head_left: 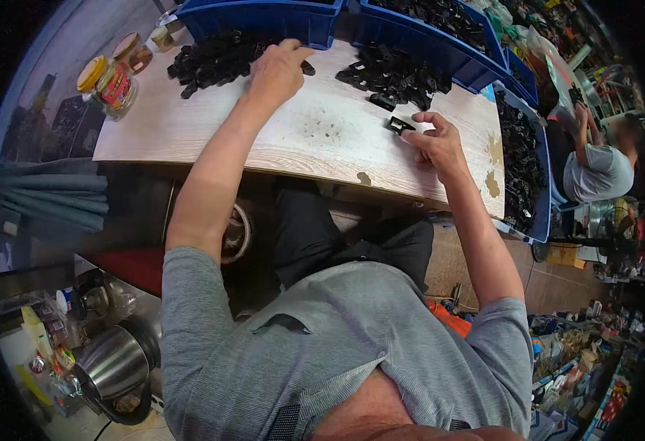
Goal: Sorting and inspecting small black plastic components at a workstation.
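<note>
My left hand (277,72) is over the right edge of a pile of small black plastic parts (216,60) on the far left of the table. Its fingers are stretched out and apart, with one black part just beside them; its thumb is mostly hidden. On the right, my right hand (439,143) has a small black plastic part (400,126) with a rectangular opening at its thumb and forefinger. That part sits low, close to the tabletop. Just beyond it spreads a second pile of black parts (396,73).
Blue bins (264,22) line the table's far edge, and another blue bin (539,184) of black parts stands along its right side. Jars, one with a yellow lid (91,73), stand at the far left. A person (598,169) is farther off to the right.
</note>
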`<action>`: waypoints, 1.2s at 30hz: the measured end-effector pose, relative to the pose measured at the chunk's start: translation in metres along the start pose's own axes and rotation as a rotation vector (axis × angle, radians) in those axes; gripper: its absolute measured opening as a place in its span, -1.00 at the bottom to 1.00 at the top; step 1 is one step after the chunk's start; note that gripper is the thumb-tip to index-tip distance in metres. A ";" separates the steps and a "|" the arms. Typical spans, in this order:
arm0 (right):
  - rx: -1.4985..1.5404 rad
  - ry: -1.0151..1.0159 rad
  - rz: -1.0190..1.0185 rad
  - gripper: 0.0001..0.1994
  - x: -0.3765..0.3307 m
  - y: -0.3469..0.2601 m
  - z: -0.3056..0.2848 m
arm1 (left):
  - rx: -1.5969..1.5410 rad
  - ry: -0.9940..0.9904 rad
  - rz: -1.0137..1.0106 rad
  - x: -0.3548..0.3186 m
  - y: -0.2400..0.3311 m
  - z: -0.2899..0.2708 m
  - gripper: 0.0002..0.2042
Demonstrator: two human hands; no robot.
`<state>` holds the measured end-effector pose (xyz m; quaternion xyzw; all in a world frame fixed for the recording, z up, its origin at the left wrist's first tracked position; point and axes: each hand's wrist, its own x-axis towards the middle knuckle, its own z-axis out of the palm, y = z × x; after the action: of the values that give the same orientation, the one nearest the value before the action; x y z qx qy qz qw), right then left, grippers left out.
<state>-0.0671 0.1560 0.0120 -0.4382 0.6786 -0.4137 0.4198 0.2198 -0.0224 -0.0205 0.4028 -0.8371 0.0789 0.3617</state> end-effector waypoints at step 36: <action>-0.204 -0.109 0.009 -0.72 0.013 0.008 0.014 | -0.545 -0.127 0.126 -0.039 0.133 0.008 -0.81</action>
<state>-0.0590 0.1433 -0.0022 -0.4974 0.6953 -0.3162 0.4113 0.1341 0.0868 -0.0311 0.2420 -0.8718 -0.1519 0.3979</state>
